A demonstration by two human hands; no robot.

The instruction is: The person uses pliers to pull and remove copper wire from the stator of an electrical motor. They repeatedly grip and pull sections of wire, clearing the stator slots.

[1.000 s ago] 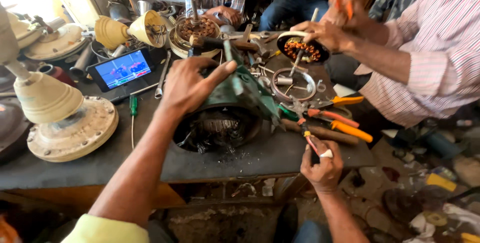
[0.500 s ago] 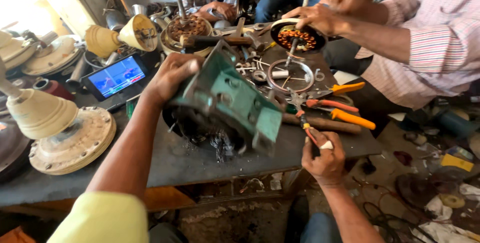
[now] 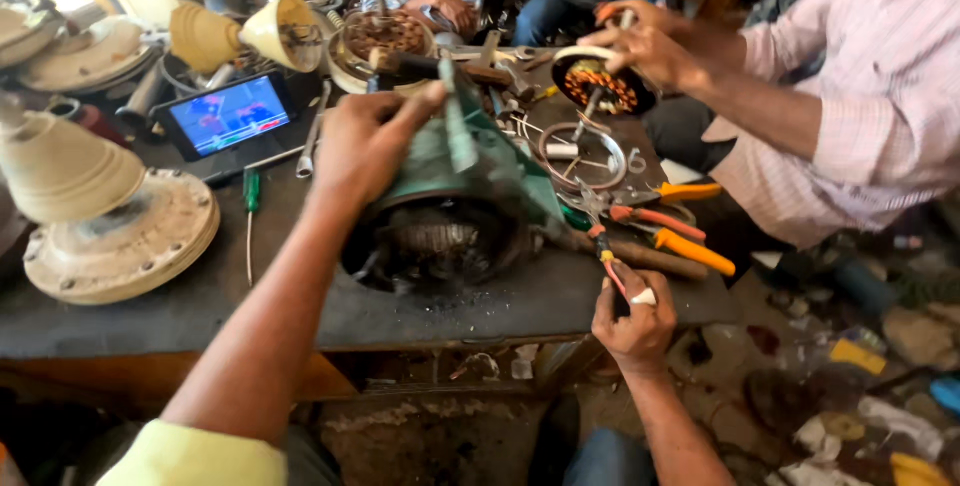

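Gripping the top edge of the green motor housing (image 3: 470,186) with curled fingers, the left hand (image 3: 375,141) tilts it on the dark workbench (image 3: 200,296), while the right hand (image 3: 632,318), clenched around a small orange-handled tool (image 3: 610,261), stays at the bench's front edge, just below the pliers (image 3: 670,231).

Left hand (image 3: 365,141) bare, no glove, ring or watch visible. Left forearm bare, long and lean; short sleeve (image 3: 195,454) pale yellow-green, soft fabric, seen at bottom edge. Right hand (image 3: 632,321) bare, no glove; wrist without band. Right forearm bare to frame edge. Blue denim trouser leg (image 3: 600,458) at bottom, partly hidden.
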